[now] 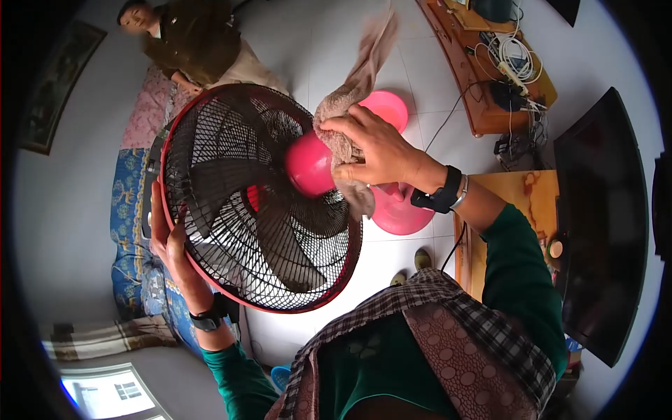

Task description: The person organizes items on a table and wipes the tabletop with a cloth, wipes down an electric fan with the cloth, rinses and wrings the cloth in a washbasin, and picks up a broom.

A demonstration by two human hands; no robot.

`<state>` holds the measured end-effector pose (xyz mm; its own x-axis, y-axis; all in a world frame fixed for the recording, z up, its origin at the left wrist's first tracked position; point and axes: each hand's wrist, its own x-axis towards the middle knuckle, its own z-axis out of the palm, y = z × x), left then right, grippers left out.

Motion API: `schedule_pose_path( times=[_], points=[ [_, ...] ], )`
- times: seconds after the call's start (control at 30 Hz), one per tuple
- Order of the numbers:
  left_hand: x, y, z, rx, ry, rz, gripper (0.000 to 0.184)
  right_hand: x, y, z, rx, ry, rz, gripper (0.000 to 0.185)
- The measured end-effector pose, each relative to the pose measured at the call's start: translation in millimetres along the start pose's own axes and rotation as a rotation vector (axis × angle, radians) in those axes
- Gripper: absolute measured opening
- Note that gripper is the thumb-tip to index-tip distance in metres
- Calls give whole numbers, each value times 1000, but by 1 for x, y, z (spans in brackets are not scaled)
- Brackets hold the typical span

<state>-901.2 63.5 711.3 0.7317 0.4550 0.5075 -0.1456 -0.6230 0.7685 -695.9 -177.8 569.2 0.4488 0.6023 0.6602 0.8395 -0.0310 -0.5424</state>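
Observation:
A large fan with a black wire cage and red rim (316, 306) fills the centre left, its dark blades showing through the mesh. My left hand (168, 238) grips the rim at its left side. In my right hand (378, 148) is a brown-grey cloth (337, 112), pressed against the pink motor housing (309, 164) at the back of the cage. One end of the cloth sticks up and is blurred. Below the right hand shows the fan's round pink base (402, 213).
A pink basin (386, 108) lies on the tiled floor behind the cloth. A person (199, 42) sits at the upper left by a bed (129, 210). Wooden cabinets (458, 77) with tangled cables and a large television (602, 224) stand at the right.

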Motion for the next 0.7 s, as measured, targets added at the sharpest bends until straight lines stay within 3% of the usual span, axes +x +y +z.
schedule_pose_path(
  times=[0.13, 0.27, 0.37, 0.47, 0.7],
  points=[
    [2, 1, 3, -38, -2, -13, 70, 4, -9, 0, -108, -8, 88, 76],
    [6, -7, -6, -12, -67, 8, 71, 14, -1, 8, -146, 86, 56, 65],
    [7, -4, -5, 7, -62, 2, 74, 20, 7, 6, -106, 182, -72, 43],
    [12, -11, -12, -27, -67, -8, 76, 24, 19, 6, -18, 195, -102, 39],
    [13, -15, -13, -64, -78, 43, 72, 13, 33, 28, 305, 431, 55, 28]
  ],
)
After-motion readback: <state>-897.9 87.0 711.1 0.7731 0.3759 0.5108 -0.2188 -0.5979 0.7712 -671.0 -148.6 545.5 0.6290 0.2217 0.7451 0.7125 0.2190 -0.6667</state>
